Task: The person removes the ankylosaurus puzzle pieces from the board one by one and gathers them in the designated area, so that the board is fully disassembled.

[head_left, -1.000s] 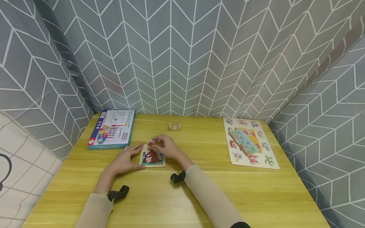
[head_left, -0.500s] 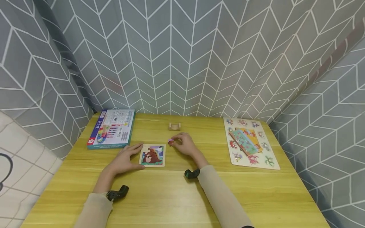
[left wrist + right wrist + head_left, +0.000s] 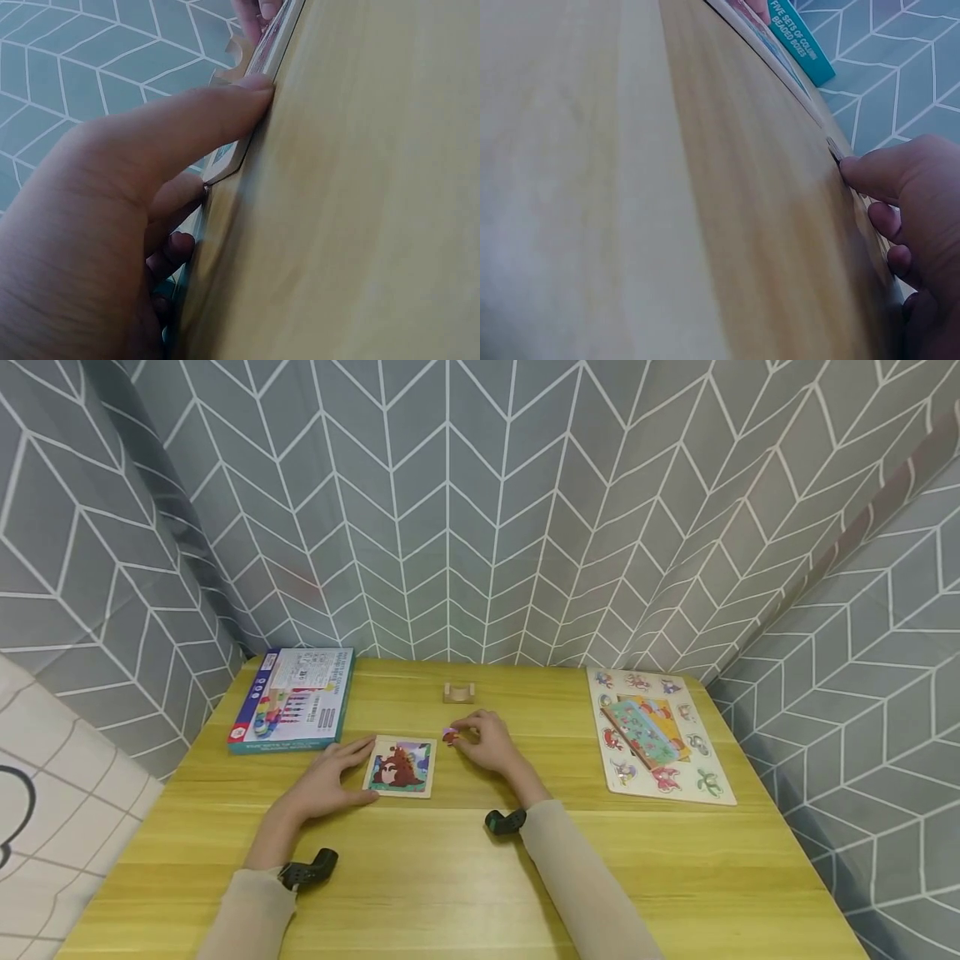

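A small square wooden jigsaw puzzle (image 3: 400, 767) with a brown dinosaur picture lies on the table. My left hand (image 3: 327, 783) holds its left side, the thumb at the near corner and the index finger at the far one. In the left wrist view, that thumb (image 3: 217, 112) presses against the pale rim. To the right of the puzzle, my right hand (image 3: 487, 742) pinches a small red and purple puzzle piece (image 3: 450, 737) close to the tabletop. Only a thin edge of the piece (image 3: 834, 149) shows in the right wrist view.
A flat blue and white box (image 3: 296, 700) lies at the back left. Behind the puzzle stands a small wooden holder (image 3: 459, 693). On the right, a white picture board (image 3: 611, 777) carries a green card (image 3: 641, 735) and a yellow one. Curtains border the table (image 3: 420, 885).
My right hand has moved from over the puzzle's top edge to the table on its right, bringing the piece along. The puzzle has shifted very slightly left; my left hand stays at it.
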Tool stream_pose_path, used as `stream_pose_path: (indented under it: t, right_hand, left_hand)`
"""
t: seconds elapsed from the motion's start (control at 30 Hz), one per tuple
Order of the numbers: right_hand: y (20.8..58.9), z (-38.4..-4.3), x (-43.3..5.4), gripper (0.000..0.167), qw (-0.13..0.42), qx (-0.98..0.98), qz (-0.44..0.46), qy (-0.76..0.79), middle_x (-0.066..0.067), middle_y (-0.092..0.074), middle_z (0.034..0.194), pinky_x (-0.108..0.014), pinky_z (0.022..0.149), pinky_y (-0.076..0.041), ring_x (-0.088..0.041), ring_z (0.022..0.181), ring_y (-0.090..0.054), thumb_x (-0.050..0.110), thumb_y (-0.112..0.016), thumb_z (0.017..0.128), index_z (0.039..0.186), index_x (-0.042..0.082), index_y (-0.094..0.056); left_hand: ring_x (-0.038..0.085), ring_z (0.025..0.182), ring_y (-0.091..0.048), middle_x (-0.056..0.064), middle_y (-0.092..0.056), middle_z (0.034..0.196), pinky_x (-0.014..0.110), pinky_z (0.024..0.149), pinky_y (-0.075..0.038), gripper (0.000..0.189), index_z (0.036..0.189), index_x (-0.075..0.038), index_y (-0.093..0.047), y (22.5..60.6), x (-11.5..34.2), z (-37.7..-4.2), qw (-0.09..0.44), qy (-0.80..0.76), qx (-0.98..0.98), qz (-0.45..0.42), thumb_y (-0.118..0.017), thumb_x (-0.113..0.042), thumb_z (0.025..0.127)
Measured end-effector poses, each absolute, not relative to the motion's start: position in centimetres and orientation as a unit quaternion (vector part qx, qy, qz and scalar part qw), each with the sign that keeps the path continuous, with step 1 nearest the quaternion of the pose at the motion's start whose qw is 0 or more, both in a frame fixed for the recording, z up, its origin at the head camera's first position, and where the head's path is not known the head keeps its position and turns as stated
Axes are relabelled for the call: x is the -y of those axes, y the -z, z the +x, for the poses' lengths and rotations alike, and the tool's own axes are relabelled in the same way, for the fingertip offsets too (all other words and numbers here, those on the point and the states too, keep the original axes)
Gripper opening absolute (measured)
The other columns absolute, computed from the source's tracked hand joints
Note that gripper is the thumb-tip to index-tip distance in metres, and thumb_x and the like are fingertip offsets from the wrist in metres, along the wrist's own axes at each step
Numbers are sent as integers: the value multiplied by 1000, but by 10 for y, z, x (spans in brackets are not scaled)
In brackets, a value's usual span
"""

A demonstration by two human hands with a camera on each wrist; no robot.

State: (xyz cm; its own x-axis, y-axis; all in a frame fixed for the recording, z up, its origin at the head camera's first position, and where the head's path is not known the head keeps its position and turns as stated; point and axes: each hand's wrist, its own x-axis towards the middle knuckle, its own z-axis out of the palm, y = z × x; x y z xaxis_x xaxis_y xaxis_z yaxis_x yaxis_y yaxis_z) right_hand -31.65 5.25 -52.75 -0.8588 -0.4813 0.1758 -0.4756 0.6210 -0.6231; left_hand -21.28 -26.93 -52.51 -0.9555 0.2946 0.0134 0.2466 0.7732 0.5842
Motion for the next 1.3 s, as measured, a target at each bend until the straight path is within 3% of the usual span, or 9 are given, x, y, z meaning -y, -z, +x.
stream_pose_path:
  t: [0.1, 0.27, 0.33, 0.63, 0.93, 1.17, 1.3]
  right_hand:
    - [526, -316, -52, 28, 5, -900, -266, 344, -13, -71, 123, -51, 98, -47, -32, 115, -60, 20, -74, 98, 123, 8, -79]
    - [525, -315, -53, 29, 6, -899, -269, 344, -12, -71, 122, -50, 98, -46, -31, 113, -59, 21, -74, 99, 124, 8, -79]
    - [524, -314, -53, 29, 10, -899, -268, 346, -12, -71, 122, -50, 98, -46, -30, 113, -59, 21, -74, 99, 124, 8, -78]
    - [524, -313, -55, 30, 15, -900, -269, 344, -12, -71, 122, -50, 98, -47, -31, 114, -59, 21, -74, 99, 126, 7, -78]
    - [520, -314, -54, 34, 26, -888, -270, 371, -13, -72, 122, -44, 101, -52, -30, 116, -63, 19, -75, 98, 129, 3, -75]
    - [507, -303, -19, 29, 54, -861, -314, 397, -12, -70, 112, -32, 84, -56, -22, 95, -66, 13, -73, 101, 128, 2, -75]
    - [504, -299, 6, 28, 80, -857, -353, 368, -10, -71, 111, -24, 80, -55, -16, 90, -65, 15, -72, 102, 127, 4, -76]
  left_hand:
    - [42, 143, -38, 13, -33, 172, 72, 116, -30, 101, 165, -11, -40, 525, 270, -213, 38, -309, -938, 150, -85, -53, 85]
    - [55, 156, -18, 13, -22, 176, 77, 120, -12, 110, 169, -12, -30, 523, 270, -214, 46, -320, -933, 159, -87, -53, 83]
    - [55, 156, -17, 12, -22, 176, 77, 121, -11, 111, 169, -11, -30, 522, 270, -215, 48, -316, -934, 163, -87, -54, 83]
    - [58, 154, -20, 15, -34, 171, 76, 120, -15, 104, 166, -14, -38, 523, 267, -215, 50, -296, -940, 163, -85, -57, 84]
    - [46, 147, -36, 16, -39, 169, 73, 117, -29, 106, 165, -13, -41, 524, 270, -215, 33, -291, -942, 162, -87, -59, 81]
    - [43, 140, -41, 16, -39, 169, 72, 115, -32, 106, 165, -12, -40, 522, 270, -213, 33, -281, -945, 163, -85, -60, 82]
    - [41, 139, -42, 15, -39, 169, 71, 114, -34, 105, 165, -14, -40, 523, 268, -214, 31, -276, -947, 164, -83, -63, 83]
